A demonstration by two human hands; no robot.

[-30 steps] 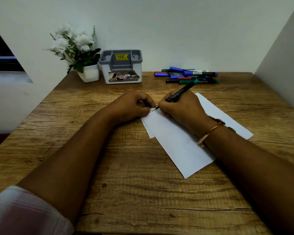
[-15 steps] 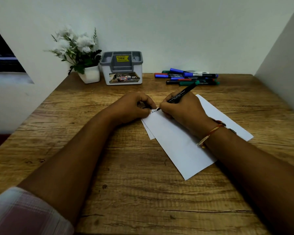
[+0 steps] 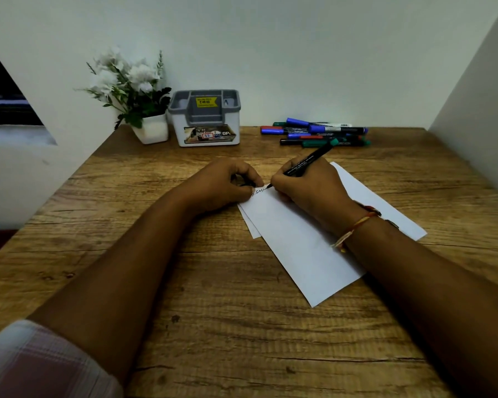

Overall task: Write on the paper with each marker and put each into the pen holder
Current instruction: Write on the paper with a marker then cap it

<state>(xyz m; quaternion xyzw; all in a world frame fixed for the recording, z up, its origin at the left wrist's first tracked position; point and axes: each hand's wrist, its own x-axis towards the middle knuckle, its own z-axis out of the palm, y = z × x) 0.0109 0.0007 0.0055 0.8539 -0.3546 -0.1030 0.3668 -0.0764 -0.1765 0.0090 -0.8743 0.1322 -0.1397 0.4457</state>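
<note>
On the grainy brown wooden desk (image 3: 213, 311): two overlapped smooth white paper sheets (image 3: 299, 248), lying askew.
Right hand (image 3: 308, 191): grips one slim black marker with a green end (image 3: 308, 160), tip on the paper's far corner beside scribbled ink.
Left hand (image 3: 222, 188): curled on that corner, pinching a small dark piece (image 3: 246, 183).
Back edge: one grey-and-white rectangular plastic pen holder (image 3: 204, 119); loose pile of capped markers (image 3: 316, 133) well to its right, count unclear.
</note>
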